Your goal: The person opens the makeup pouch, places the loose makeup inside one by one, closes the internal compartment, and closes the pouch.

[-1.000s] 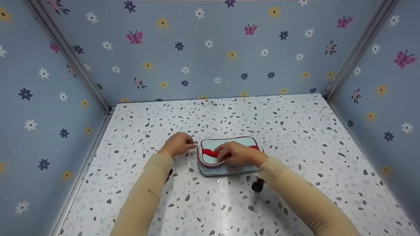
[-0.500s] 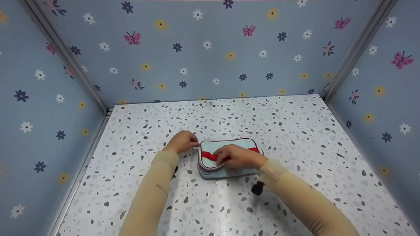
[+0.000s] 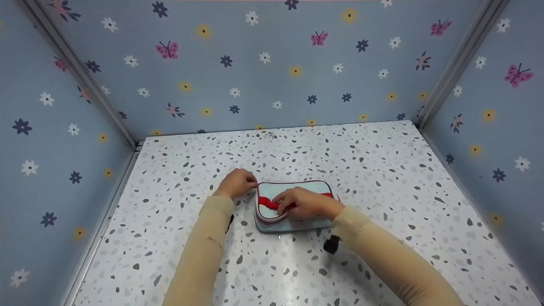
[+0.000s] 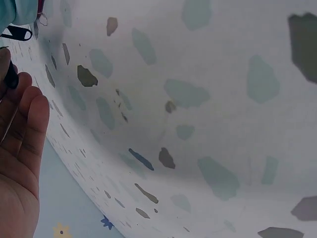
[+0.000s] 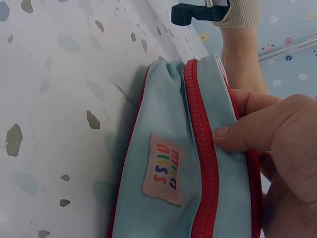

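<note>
A light-blue zip pouch [image 3: 293, 185] with red piping lies on the speckled table, a red strap [image 3: 267, 203] across its top. My right hand [image 3: 305, 202] grips its upper part, the thumb [image 5: 235, 139] pressing beside the red zip [image 5: 203, 148], which runs closed along the visible side. A pink patch with coloured letters [image 5: 164, 170] sits below that zip. At the pouch's left end, my left hand [image 3: 236, 183] pinches a black zip pull [image 4: 11, 77] between thumb and forefinger; the other fingers are loosely bent. Another black piece [image 4: 19, 33] shows beside the pouch's corner.
The white speckled table [image 3: 191, 263] extends around the pouch. Blue flowered panels [image 3: 255, 63] stand at the back and both sides, joined by grey metal posts [image 3: 450, 80]. A black wrist-camera part [image 3: 331, 245] hangs under the right sleeve.
My left hand has shifted a little to the right, up against the pouch's left corner. My right hand keeps its grip. The head view has turned slightly.
</note>
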A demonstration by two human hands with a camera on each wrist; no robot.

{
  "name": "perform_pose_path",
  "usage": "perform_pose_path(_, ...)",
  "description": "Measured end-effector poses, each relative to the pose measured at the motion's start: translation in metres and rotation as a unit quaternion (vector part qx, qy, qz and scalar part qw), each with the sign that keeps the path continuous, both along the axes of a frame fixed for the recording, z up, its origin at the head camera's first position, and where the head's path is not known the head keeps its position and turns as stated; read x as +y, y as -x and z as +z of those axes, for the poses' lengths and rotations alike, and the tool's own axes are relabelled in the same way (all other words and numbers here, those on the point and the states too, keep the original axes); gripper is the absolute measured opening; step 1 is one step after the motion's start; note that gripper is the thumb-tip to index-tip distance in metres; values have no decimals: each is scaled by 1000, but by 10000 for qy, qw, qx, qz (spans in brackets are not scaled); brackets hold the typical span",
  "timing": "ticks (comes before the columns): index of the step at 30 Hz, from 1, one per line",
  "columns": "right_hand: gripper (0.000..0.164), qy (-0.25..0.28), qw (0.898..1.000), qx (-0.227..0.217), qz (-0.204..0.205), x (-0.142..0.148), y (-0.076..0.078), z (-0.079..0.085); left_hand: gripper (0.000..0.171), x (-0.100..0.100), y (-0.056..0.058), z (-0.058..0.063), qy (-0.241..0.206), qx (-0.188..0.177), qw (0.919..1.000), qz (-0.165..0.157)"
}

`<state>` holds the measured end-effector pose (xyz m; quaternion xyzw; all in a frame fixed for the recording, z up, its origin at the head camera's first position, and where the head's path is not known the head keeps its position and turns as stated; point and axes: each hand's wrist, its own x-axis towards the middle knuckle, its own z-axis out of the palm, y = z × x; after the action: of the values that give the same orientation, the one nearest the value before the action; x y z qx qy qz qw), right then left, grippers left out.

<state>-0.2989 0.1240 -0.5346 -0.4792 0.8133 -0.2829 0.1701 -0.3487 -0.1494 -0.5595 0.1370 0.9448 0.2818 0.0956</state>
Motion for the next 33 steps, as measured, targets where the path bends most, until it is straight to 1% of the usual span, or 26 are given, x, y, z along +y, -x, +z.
perform_pose_path(7,34,-137,9999,-84,21,-8,-4,0,17,-3,1,-4,27,1,9998,-184)
perform_pose_path(11,33,-181,9998,-68,52,-10,-4,-3,16,-2,-1,-3,-21,-92,9999,-125)
perform_pose_path(14,34,-237,9997,-97,-17,-9,-5,-3,15,-4,-2,-1,-14,-108,9999,-88)
perform_pose_path(18,35,-363,9986,-250,-285,-8,-7,-1,14,-8,-2,3,61,-21,9999,-101)
perform_pose_path(21,32,-387,9973,-397,-480,-5,-9,1,14,-9,-2,6,73,1,9999,-119)
perform_pose_path(24,29,-313,9968,-417,-602,1,-8,2,16,-8,-3,7,64,16,9998,-206)
perform_pose_path(27,32,-156,9961,-370,-781,9,-3,2,19,-8,-5,9,-6,17,9996,-271)
perform_pose_path(30,35,-6,9929,-426,-1106,21,2,3,22,-9,-10,11,-179,-49,9997,-188)
perform_pose_path(33,34,169,9891,-495,-1376,32,5,2,24,-11,-16,12,-387,-143,9991,-17)
